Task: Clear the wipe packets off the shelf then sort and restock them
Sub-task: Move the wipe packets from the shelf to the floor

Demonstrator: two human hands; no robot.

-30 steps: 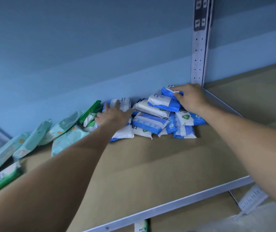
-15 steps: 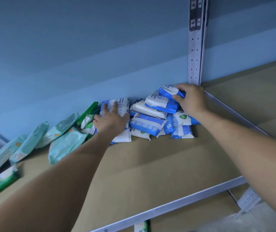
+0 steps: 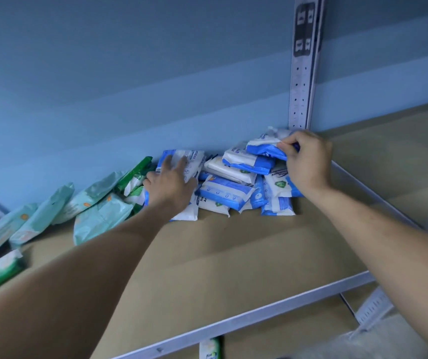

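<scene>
Piled at mid-frame on the shelf (image 3: pixel 233 255), the wipe packets (image 3: pixel 227 193) look light, soft and slippery, best taken by an edge: the right hand (image 3: pixel 308 164) pinches the top packet (image 3: pixel 264 147), the left hand (image 3: pixel 171 189) lies flat-fingered on another.

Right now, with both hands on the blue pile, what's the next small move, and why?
Probably lift the top blue packet up and toward you, off the pile. The right hand pinches its edge, it lies uppermost with nothing over it, and the left hand rests flat on a white-and-blue packet at the pile's left end, which should steady the rest.
</scene>
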